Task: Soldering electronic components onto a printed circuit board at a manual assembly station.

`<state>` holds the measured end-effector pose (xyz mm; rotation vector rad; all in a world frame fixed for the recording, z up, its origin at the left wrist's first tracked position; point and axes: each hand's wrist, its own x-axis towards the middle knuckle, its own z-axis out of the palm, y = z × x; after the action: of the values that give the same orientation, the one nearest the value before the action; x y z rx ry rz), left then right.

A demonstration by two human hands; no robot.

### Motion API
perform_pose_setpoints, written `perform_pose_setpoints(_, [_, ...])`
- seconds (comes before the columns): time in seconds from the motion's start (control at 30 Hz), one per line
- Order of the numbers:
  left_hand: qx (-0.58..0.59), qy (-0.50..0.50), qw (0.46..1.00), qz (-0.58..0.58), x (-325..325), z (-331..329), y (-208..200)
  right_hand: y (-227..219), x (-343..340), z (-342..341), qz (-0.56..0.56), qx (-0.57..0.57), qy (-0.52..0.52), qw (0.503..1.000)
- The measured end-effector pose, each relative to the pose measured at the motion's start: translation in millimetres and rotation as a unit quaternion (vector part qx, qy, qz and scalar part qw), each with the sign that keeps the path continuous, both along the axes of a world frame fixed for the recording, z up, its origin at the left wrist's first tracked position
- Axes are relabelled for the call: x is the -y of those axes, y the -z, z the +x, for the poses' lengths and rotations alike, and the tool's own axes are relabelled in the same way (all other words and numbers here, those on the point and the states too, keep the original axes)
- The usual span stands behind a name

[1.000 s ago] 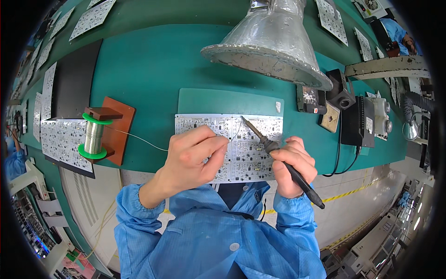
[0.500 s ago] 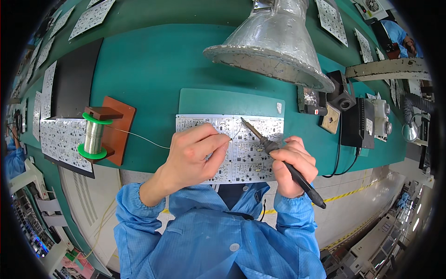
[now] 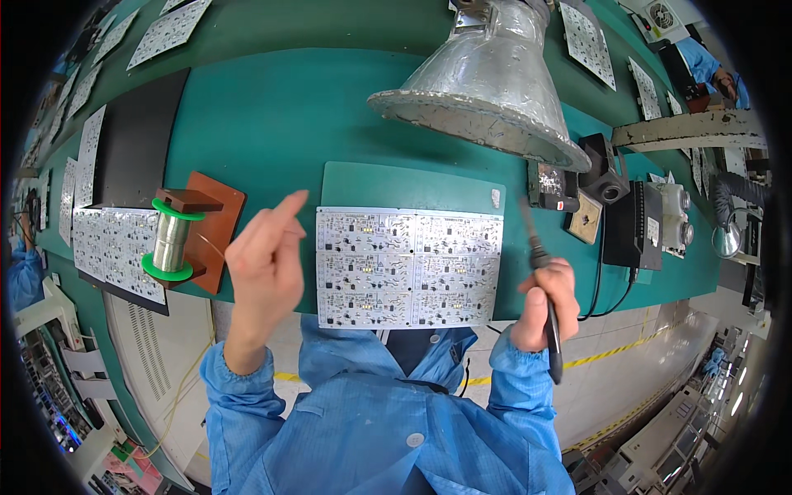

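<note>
- The board [image 3: 408,272], white and dotted with small parts, lies flat before the person, its near edge at the front of the green table [image 3: 272,107]; neither hand touches it.
- A lighter green sheet [image 3: 404,183] shows beyond the board's far edge.
- The left hand [image 3: 266,268] is raised just left of the board, index finger stretched out, other fingers curled.
- Thin wire [image 3: 211,243] runs from the spool [image 3: 170,243] toward the left hand; whether the fingers pinch it, I cannot tell.
- The spool, silver with green rims, stands on a brown base [image 3: 231,206].
- The right hand [image 3: 551,305] closes around the dark handle of the iron [image 3: 553,334], right of the board.
- The iron's tip points away from the person, blurred, apart from the board and near the sponge [image 3: 584,219].
- A black box [image 3: 634,227] stands right of the sponge.
- A silver hood [image 3: 487,91] hangs beyond the board.
- More boards [image 3: 115,247] lie left of the spool.
</note>
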<state>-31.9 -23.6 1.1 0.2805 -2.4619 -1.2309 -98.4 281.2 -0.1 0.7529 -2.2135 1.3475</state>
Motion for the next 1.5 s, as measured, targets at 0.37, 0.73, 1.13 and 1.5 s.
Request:
perform_pose_setpoints(0.37, [-0.008,-0.042,0.989,-0.141,-23,55,13,37,-9,-5,0.068,0.085,0.11,0.988])
perform_pose_setpoints(0.73, [0.037,0.068,0.903,0.422,-54,79,-14,37,-10,-1,0.013,0.15,0.124,0.981])
perform_pose_setpoints(1.13, [-0.224,-0.154,0.886,0.376,128,82,-114,42,-16,-1,-0.015,0.147,0.121,0.982])
perform_pose_setpoints(1.5, [0.053,-0.109,0.93,0.348,233,-177,-53,36,-10,1,-0.005,0.134,0.137,0.981])
